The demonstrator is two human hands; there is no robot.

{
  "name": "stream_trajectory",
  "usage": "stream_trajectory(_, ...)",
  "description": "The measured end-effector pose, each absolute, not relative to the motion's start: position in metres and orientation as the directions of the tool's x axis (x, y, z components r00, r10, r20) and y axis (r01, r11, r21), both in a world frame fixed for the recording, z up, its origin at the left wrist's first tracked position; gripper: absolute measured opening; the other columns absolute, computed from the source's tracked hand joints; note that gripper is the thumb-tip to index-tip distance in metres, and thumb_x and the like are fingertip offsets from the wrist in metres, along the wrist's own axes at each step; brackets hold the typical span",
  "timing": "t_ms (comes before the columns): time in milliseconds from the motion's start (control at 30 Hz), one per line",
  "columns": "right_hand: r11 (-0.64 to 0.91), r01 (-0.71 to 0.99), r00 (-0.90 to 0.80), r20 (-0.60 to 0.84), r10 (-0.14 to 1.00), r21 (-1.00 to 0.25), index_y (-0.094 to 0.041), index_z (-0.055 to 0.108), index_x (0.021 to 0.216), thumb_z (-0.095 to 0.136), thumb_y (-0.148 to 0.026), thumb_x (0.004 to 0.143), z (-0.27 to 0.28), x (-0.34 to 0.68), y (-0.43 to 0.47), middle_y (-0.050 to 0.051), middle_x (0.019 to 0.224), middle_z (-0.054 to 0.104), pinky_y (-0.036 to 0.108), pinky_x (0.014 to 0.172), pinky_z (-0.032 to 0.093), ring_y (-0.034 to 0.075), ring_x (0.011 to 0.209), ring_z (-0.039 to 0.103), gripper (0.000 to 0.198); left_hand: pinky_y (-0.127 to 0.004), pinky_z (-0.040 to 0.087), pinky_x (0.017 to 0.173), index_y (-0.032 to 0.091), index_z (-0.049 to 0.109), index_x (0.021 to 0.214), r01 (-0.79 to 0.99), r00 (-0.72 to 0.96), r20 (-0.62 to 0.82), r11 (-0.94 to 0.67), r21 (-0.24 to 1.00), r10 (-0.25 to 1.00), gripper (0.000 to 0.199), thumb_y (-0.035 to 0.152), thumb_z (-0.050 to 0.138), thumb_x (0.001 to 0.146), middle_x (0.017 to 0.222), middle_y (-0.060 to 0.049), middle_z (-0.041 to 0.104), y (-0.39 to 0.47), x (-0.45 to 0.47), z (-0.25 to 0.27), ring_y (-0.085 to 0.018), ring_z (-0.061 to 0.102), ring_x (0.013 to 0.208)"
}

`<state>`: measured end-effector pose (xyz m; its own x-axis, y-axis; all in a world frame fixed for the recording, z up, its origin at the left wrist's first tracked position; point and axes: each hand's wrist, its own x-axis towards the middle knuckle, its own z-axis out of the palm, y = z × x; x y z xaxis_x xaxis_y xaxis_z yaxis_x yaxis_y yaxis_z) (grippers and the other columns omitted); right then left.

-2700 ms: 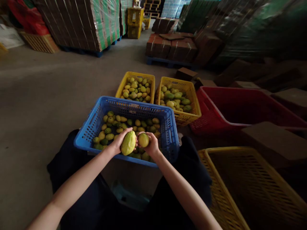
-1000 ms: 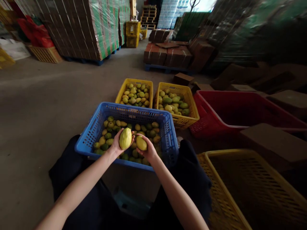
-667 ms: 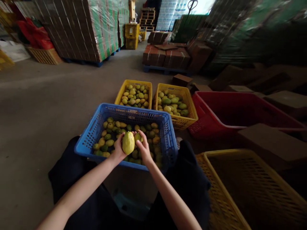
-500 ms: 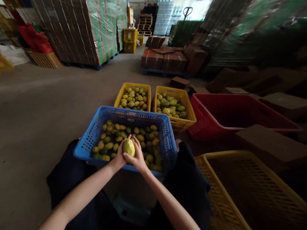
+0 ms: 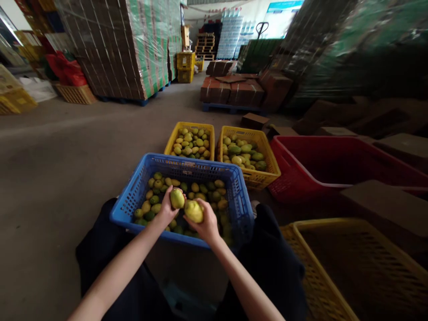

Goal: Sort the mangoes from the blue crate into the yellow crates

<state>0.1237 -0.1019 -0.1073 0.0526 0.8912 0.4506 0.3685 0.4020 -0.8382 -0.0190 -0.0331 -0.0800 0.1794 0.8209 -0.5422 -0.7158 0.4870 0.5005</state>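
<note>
My left hand (image 5: 167, 208) is closed round a yellow-green papaya (image 5: 177, 199). In my right hand (image 5: 209, 224) is a second, yellower papaya (image 5: 194, 211), with the fingers wrapped about its right side. The two fruits are slightly apart, side by side above a blue plastic crate (image 5: 248, 207). Beneath them, loose green and yellow papayas (image 5: 146, 206) cover much of the crate's floor. My forearms hide part of its near side.
Beyond the blue crate stand two yellow crates (image 5: 168, 141) of papayas. To the right are a red tub (image 5: 284, 178) and another yellow crate (image 5: 321, 222). Strapped cartons (image 5: 217, 91) lie on a pallet farther back, and a wrapped stack (image 5: 110, 49) rises at the left.
Both hands were cupped round one papaya; now they have separated, each with its own fruit. The view has shifted, so the surroundings appear slightly lower and to the right.
</note>
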Motion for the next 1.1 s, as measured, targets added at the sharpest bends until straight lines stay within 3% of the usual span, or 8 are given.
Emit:
stream_trajectory(100, 0.27, 0.29, 0.26, 0.347, 0.901, -0.918, -0.027, 0.052, 0.119, 0.081, -0.037, 0.062, -0.099, 0.133, -0.1, 0.009, 0.115, 0.062, 0.046, 0.093, 0.047, 0.028, 0.103, 0.06, 0.065, -0.019, 0.048, 0.059, 0.018, 0.055, 0.067, -0.674, -0.05, -0.335, 0.216, 0.707, 0.941, 0.022, 0.029, 0.051, 0.085, 0.062, 0.001, 0.058, -0.042, -0.02, -0.071, -0.011, 0.059, 0.06)
stream_trajectory(200, 0.288, 0.229, 0.172, 0.33, 0.928, -0.93, -0.025, 0.05, 0.119, 0.084, -0.039, 0.058, -0.102, 0.127, -0.105, 0.01, 0.115, 0.062, 0.044, 0.094, 0.047, 0.028, 0.104, 0.06, 0.071, -0.017, 0.045, 0.064, 0.018, 0.058, 0.068, -0.549, -0.171, -0.171, 0.05, 0.834, 0.97, 0.023, 0.021, 0.044, 0.087, 0.067, 0.0, 0.06, -0.066, -0.014, -0.077, -0.011, 0.057, 0.066)
stream_trajectory(333, 0.273, 0.201, 0.069, 0.292, 0.954, -0.941, -0.024, 0.053, 0.12, 0.084, -0.038, 0.058, -0.114, 0.117, -0.109, 0.01, 0.113, 0.063, 0.043, 0.093, 0.048, 0.029, 0.103, 0.06, 0.071, -0.018, 0.045, 0.069, 0.019, 0.057, 0.072, -0.535, -0.132, -0.276, 0.166, 0.829, 0.952, 0.02, 0.021, 0.045, 0.088, 0.074, 0.0, 0.061, -0.088, -0.009, -0.093, -0.013, 0.058, 0.074)
stream_trajectory(500, 0.291, 0.238, 0.132, 0.328, 0.935, -0.927, -0.025, 0.059, 0.117, 0.078, -0.037, 0.067, -0.103, 0.122, -0.094, 0.009, 0.112, 0.06, 0.043, 0.094, 0.047, 0.028, 0.104, 0.058, 0.055, -0.017, 0.045, 0.076, 0.021, 0.055, 0.083, -0.549, -0.186, -0.335, 0.185, 0.815, 0.924, 0.003, 0.019, 0.057, 0.085, 0.084, 0.002, 0.06, -0.086, -0.007, -0.093, -0.012, 0.058, 0.083)
stream_trajectory(600, 0.35, 0.374, 0.073, 0.403, 0.912, -0.859, -0.027, 0.065, 0.112, 0.08, -0.038, 0.064, -0.091, 0.131, -0.08, 0.009, 0.11, 0.054, 0.044, 0.093, 0.047, 0.027, 0.102, 0.055, 0.051, -0.016, 0.046, 0.065, 0.022, 0.054, 0.086, -0.617, -0.103, -0.487, 0.328, 0.715, 0.867, 0.004, 0.022, 0.058, 0.086, 0.081, 0.003, 0.059, -0.082, -0.006, -0.087, -0.01, 0.057, 0.073)
stream_trajectory(767, 0.326, 0.398, 0.056, 0.378, 0.924, -0.857, -0.027, 0.066, 0.105, 0.079, -0.043, 0.063, -0.078, 0.138, -0.073, 0.006, 0.1, 0.055, 0.041, 0.086, 0.049, 0.025, 0.091, 0.055, 0.047, -0.015, 0.036, 0.037, 0.013, 0.057, 0.094, -0.707, 0.202, -0.755, 0.626, 0.329, 0.624, 0.022, 0.025, 0.038, 0.091, 0.065, -0.005, 0.059, -0.074, -0.019, -0.084, -0.012, 0.054, 0.048)
stream_trajectory(933, 0.016, 0.043, 0.149, 0.022, 0.989, -0.999, -0.022, 0.064, 0.097, 0.075, -0.047, 0.064, -0.083, 0.141, -0.087, 0.002, 0.088, 0.064, 0.033, 0.075, 0.051, 0.021, 0.083, 0.059, 0.043, -0.013, 0.024, 0.029, 0.011, 0.059, 0.095, -0.823, 0.069, -0.709, 0.441, 0.357, 0.702, 0.037, 0.027, 0.026, 0.092, 0.055, -0.003, 0.054, -0.069, -0.047, -0.074, -0.006, 0.037, 0.032)
stream_trajectory(1100, -0.206, -0.407, 0.186, -0.301, 0.935, -0.89, -0.02, 0.063, 0.091, 0.07, -0.056, 0.064, -0.097, 0.152, -0.096, 0.005, 0.079, 0.068, 0.033, 0.053, 0.052, 0.024, 0.073, 0.064, 0.045, -0.013, 0.023, 0.029, 0.012, 0.063, 0.092, -0.861, 0.075, -0.549, 0.332, 0.386, 0.833, 0.039, 0.03, 0.028, 0.093, 0.057, -0.003, 0.055, -0.065, -0.062, -0.06, -0.004, 0.031, 0.031)
